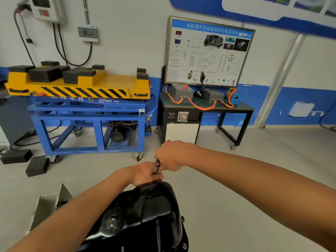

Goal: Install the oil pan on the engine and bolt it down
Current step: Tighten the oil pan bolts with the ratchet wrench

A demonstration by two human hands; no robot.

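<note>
The black oil pan (145,211) is seen low in the centre, sump side up. At its far edge a chrome ratchet (157,165) is gripped by both hands. The left hand (143,172) is curled round its lower part, and the right hand (170,155) is closed over its top. Behind, a lift table (116,80) and a training board (209,51) are set against the wall.

Blue lift cart (87,110) and training bench (205,106) against white-blue wall (127,33).
</note>
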